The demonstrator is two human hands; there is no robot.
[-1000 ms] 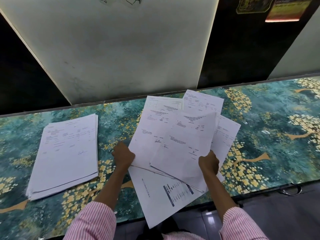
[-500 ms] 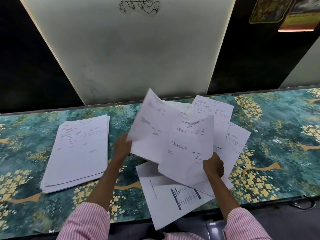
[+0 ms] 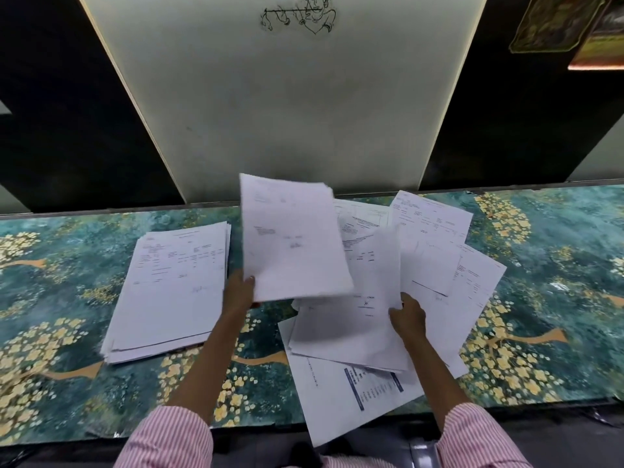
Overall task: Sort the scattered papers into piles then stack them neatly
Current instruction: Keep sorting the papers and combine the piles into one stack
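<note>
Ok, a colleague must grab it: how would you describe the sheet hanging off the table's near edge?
On the green, gold-flowered table, find the loose heap of papers on the right. The sheet lies lowest in it, jutting over the near edge; it alone carries a dark blue printed band.

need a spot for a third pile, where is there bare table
Widest bare table lies right of the loose papers. A smaller patch lies left of the stack. The strip between stack and loose papers is narrow, with the left hand holding sheets there. Centre-right is crowded, one page overhanging the near edge.
</note>
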